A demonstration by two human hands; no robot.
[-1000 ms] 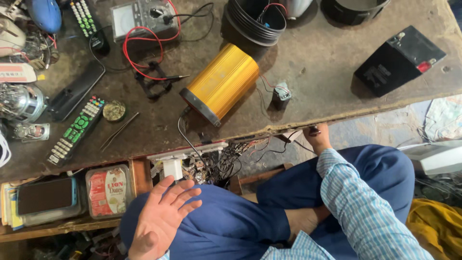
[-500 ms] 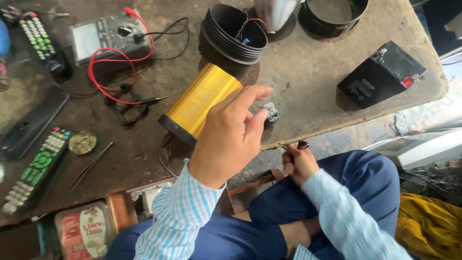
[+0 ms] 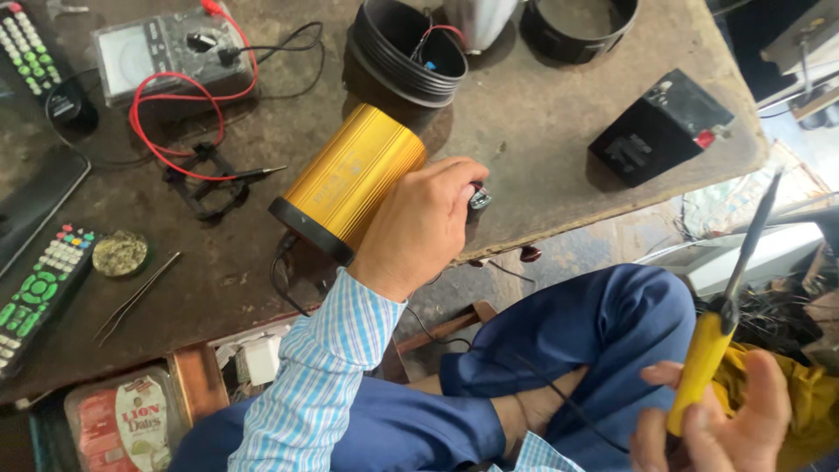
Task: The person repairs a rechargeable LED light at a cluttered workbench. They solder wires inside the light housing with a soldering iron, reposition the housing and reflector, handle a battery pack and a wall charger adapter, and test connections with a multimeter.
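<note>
One gold metal cylinder [image 3: 350, 181] lies on its side on the worn brown workbench [image 3: 542, 149], ribbed along its length, with a black cap at the near end. The left hand [image 3: 424, 223] rests against the cylinder's right side, fingers curled over a small dark part [image 3: 478, 197] at the bench edge; how firmly it grips is unclear. The right hand [image 3: 725, 428], low and right of the cylinder and off the bench, is closed around the yellow handle of one screwdriver [image 3: 730, 301], its shaft pointing up. Left of the cylinder are two remote controls [image 3: 39, 293], one meter [image 3: 166, 48] with red and black leads, and one pair of tweezers [image 3: 135, 295]. Behind the cylinder stand two black rings [image 3: 402, 48]. One black battery [image 3: 660, 127] sits to its right.
</note>
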